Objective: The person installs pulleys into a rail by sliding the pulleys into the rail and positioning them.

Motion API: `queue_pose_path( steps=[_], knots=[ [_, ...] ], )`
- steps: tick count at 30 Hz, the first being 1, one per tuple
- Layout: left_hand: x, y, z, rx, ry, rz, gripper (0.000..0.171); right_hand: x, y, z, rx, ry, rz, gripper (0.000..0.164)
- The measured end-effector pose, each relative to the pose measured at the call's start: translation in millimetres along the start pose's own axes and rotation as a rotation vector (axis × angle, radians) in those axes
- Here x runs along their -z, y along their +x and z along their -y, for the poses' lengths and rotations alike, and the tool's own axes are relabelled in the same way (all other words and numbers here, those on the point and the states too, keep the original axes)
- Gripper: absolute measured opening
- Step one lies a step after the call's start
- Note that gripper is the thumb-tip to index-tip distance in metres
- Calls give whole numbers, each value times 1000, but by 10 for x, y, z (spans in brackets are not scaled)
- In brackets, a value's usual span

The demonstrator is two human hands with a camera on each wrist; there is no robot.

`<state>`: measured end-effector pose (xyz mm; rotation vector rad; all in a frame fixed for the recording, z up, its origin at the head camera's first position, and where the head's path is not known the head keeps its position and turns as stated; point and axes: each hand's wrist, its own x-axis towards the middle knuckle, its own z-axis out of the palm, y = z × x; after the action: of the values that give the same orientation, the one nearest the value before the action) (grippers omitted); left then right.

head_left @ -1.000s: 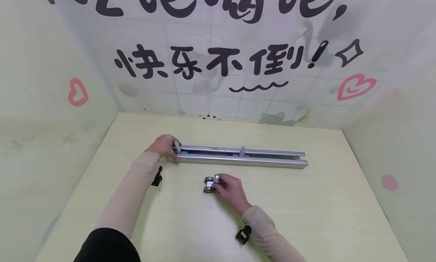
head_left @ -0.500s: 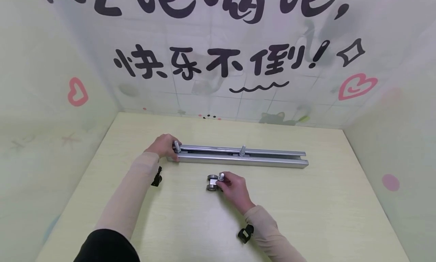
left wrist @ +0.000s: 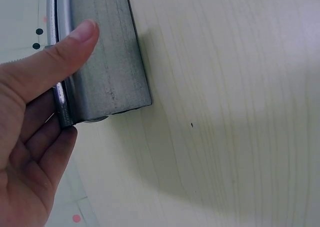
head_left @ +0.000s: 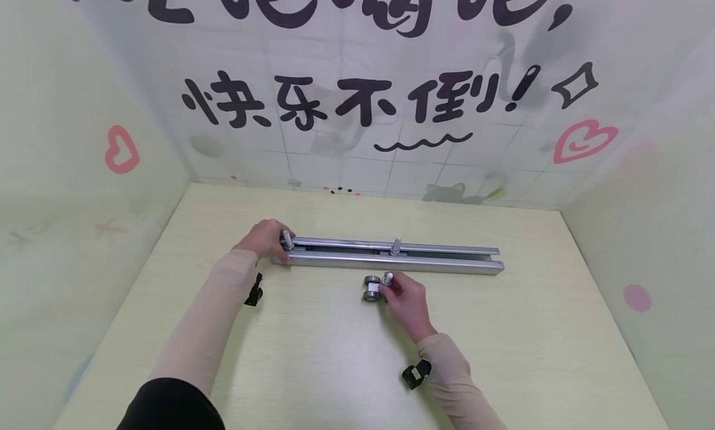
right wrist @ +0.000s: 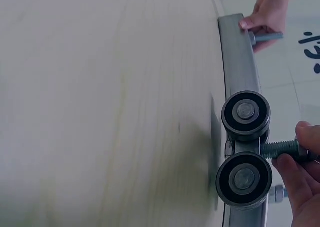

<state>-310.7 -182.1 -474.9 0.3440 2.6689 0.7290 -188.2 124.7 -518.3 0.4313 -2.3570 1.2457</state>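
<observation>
A long metal channel rail lies across the table, its slot facing up. My left hand grips its left end; in the left wrist view the thumb presses the rail's side wall. Two bolts stand up from the slot: one bolt beside the left hand, the other bolt near the middle. Just in front of the rail, my right hand pinches the upright bolt of a roller trolley. The right wrist view shows its dark wheels and threaded bolt between thumb and finger.
The pale wood table is enclosed by a printed back wall and side walls. Black wrist cameras hang at the left sleeve and right sleeve. The rail's right end is unheld.
My right hand has carried the roller trolley to the right and a little away, nearer the rail. The left hand keeps its grip, and the rail has stayed in place.
</observation>
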Motion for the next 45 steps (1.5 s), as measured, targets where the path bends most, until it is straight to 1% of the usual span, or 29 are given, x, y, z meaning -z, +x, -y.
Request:
queue_pose_path(
  steps=[8,15,20,30,39,45],
  knots=[
    [12,-37,-58,5,2,10,63,224,-2,-154,-88,-57,-25,16],
    [6,-44,-58,8,-3,6,62,406,-21,-304,-87,-102,-77,16],
    [5,-41,-60,10,-4,8,62,521,-50,-402,-115,-108,-106,16],
    [8,-42,-59,17,-1,11,63,775,-78,-500,-137,-153,-176,17],
    [14,-40,-45,15,-3,10,63,991,-94,-602,-219,-182,-205,16],
    [12,-42,-46,8,0,13,63,1150,-108,-660,-232,-207,-224,17]
  ],
)
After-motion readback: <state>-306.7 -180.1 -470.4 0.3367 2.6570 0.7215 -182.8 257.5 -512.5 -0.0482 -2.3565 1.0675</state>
